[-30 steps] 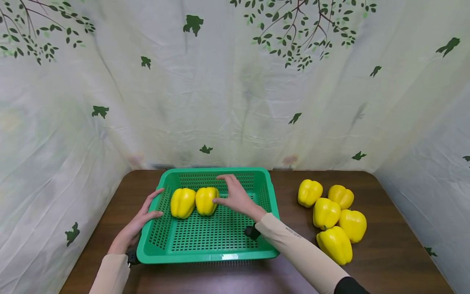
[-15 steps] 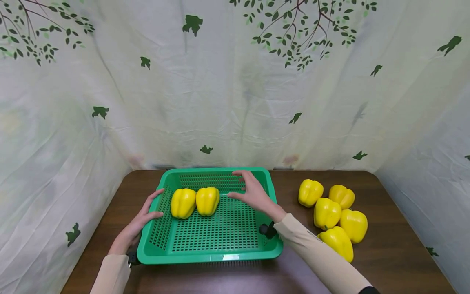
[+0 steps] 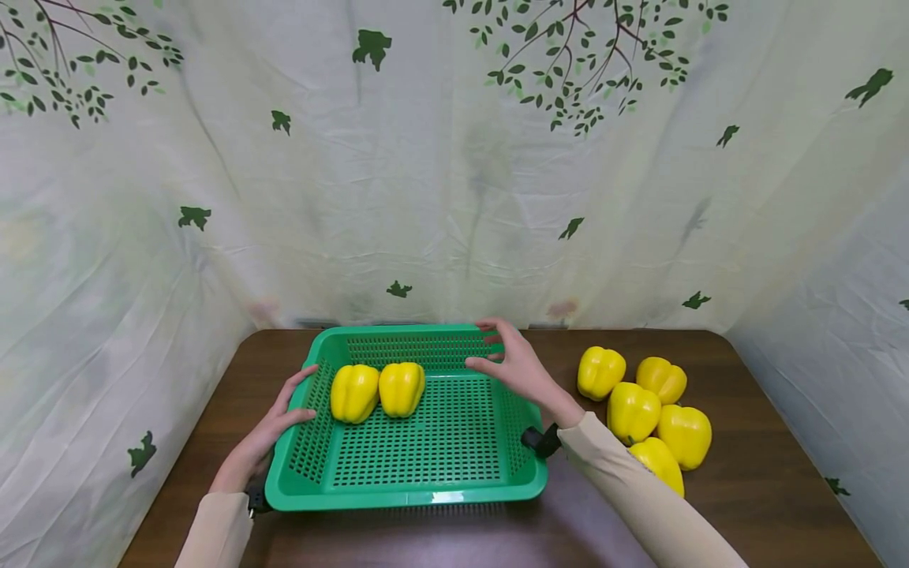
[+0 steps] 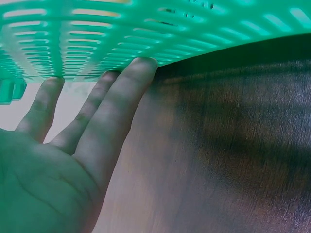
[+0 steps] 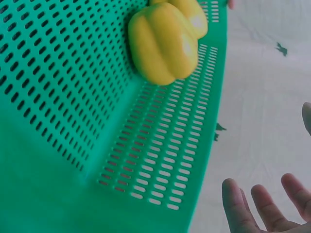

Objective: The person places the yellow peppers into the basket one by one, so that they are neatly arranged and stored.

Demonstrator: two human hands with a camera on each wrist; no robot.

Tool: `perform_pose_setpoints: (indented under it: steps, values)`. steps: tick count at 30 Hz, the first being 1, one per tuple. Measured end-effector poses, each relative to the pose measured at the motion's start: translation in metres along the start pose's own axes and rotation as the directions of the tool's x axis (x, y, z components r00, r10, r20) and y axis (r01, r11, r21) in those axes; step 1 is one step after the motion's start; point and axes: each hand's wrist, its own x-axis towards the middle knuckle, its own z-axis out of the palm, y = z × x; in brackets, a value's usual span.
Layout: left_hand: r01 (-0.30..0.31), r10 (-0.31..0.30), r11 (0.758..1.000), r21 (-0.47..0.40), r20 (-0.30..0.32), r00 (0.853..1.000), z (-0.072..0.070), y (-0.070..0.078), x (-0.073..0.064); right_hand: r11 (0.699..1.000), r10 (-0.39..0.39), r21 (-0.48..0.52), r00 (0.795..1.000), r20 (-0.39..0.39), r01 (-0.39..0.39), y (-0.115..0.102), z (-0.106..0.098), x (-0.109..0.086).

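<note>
A green plastic basket (image 3: 433,497) with slotted walls lies on the table. Two yellow bell peppers (image 3: 354,393) (image 3: 402,389) sit side by side in its left half. My left hand (image 3: 273,418) holds the basket's left rim, thumb over the edge; in the left wrist view its other fingers (image 4: 109,116) extend up against the outer wall. Empty, my right hand (image 3: 521,367) hovers over the basket's back right corner, fingers spread and loosely bent. The right wrist view shows its fingertips (image 5: 233,194) apart from the basket's rim.
Several more yellow bell peppers (image 3: 632,412) lie in a group on the brown wooden table (image 3: 760,473), right of the basket. The nearest of them is partly hidden by the right sleeve (image 3: 625,481). A pale curtain (image 3: 426,197) with leaf prints hangs behind the table.
My right hand has moved away from the right-hand pepper in the basket, going right and slightly back toward the basket's corner. The left hand, basket and peppers stay in place.
</note>
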Motion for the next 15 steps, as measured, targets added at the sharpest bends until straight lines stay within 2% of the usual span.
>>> perform_pose_setpoints:
  steps: [15]
  values:
    - [0.000,0.000,1.000,-0.005,0.006,1.000,0.000,0.000,0.000,1.000,-0.021,0.020,0.999,-0.043,0.022,0.010,-0.025,-0.013]
